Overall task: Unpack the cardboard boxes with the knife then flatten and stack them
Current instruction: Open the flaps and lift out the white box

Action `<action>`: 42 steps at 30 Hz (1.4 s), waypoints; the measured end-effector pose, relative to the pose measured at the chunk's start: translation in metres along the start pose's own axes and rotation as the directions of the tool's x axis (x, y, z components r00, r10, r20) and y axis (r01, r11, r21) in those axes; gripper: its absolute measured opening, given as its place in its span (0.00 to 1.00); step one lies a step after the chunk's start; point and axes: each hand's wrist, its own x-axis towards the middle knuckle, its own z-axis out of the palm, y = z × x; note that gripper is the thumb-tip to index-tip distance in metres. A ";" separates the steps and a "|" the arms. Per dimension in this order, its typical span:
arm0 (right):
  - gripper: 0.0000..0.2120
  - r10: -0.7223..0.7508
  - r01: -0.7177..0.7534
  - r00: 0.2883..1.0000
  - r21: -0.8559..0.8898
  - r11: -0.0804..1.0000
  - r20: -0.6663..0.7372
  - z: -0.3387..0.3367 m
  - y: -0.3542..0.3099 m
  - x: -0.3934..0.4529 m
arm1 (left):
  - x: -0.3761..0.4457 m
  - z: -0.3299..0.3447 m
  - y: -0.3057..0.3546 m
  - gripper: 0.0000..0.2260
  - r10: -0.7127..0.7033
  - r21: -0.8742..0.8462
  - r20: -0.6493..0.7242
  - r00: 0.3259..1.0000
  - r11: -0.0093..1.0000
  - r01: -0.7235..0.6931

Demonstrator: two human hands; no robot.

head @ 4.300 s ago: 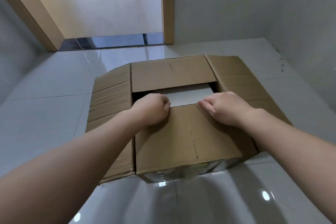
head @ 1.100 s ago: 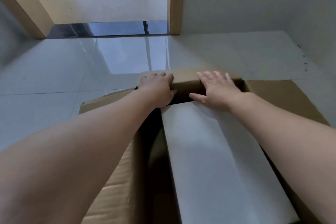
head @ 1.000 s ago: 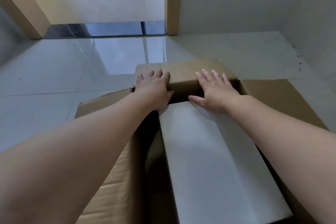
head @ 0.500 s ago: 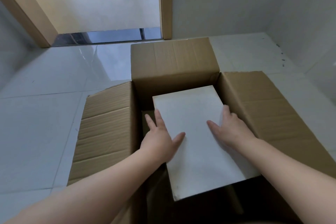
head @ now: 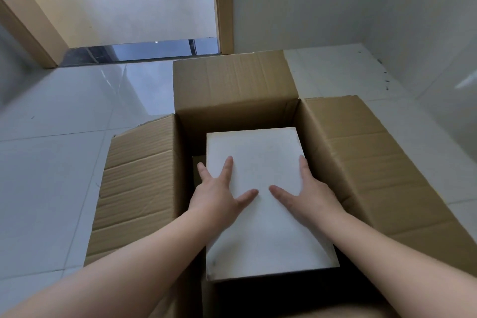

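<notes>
Two hands, left hand (head: pixel 216 199), right hand (head: pixel 308 195), fingers splayed flat on smooth white slab (head: pixel 260 160), corrugated cardboard box (head: pixel 139 178)

A cardboard box (head: pixel 348 162) is sitting open on the floor (head: pixel 51 162), flaps spreading left, right and behind. Inside, a slab (head: pixel 260 152) is lying, the left hand (head: pixel 216 196) and right hand (head: pixel 309 193) resting flat on it, a doorway (head: pixel 129 8) lying behind.

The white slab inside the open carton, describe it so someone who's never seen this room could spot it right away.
On the tiled floor near the doorway stands a brown cardboard box with its flaps folded out. Inside it lies the white slab, flat and rectangular, with both hands spread on top. It is the only pale, smooth thing among brown corrugated walls.
</notes>
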 end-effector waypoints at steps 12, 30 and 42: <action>0.55 0.031 -0.019 0.997 0.178 0.984 -0.068 -0.011 -0.002 -0.003 | 0.015 -0.014 0.001 0.46 0.075 -0.069 -0.063 0.995 0.994 -0.079; 0.54 0.253 -0.189 0.941 0.271 0.944 -0.225 -0.292 -0.140 -0.122 | -0.024 -0.314 0.198 0.47 0.333 0.011 0.107 0.937 0.942 -0.336; 0.56 0.325 -0.172 0.815 0.335 0.926 -0.479 -0.475 -0.145 -0.081 | 0.047 -0.409 0.392 0.46 0.570 0.084 0.077 0.818 0.814 -0.575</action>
